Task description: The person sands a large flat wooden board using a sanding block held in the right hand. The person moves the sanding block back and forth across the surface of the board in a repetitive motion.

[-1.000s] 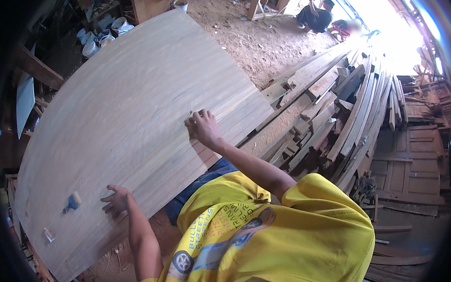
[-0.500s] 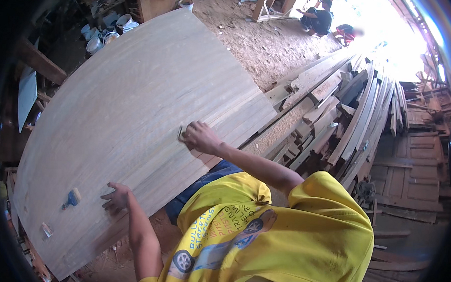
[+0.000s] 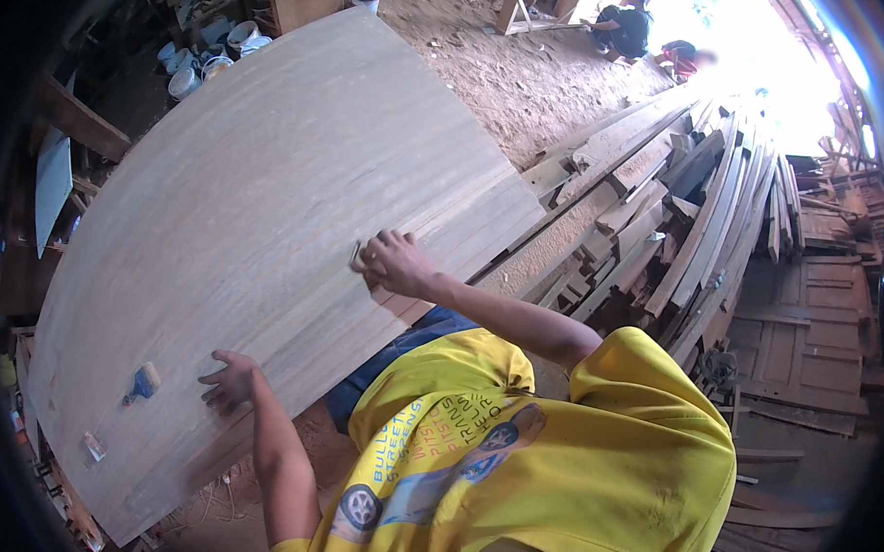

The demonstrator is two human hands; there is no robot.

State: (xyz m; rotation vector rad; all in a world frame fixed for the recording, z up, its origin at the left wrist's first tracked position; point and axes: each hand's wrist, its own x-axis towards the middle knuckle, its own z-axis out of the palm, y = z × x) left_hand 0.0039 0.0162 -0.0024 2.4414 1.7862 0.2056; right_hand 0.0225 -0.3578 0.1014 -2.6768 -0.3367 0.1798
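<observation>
A wide, pale wooden board (image 3: 221, 200) lies in front of me. My right hand (image 3: 396, 265) is closed round a small flat piece (image 3: 355, 254) with a thin edge, pressed to the board near its close edge. The fingers cover most of that piece, so its kind cannot be made out. To the left, my left hand (image 3: 230, 383) rests on the board with its fingers spread, holding nothing. Beyond it lies a blue brush (image 3: 144, 382) with a tan end. A small whitish and reddish item (image 3: 94, 447) sits near the board's left end.
Long planks and offcuts (image 3: 648, 225) are stacked to the right, with sawdust among them. White buckets (image 3: 184, 82) stand beyond the board at the far left. Panelled wooden doors (image 3: 810, 328) lean at the far right. Two people (image 3: 623, 34) crouch in the distance on the dirt ground.
The view has tilted slightly. My right hand stays closed on the small piece in almost the same place on the board. My left hand remains spread on the board.
</observation>
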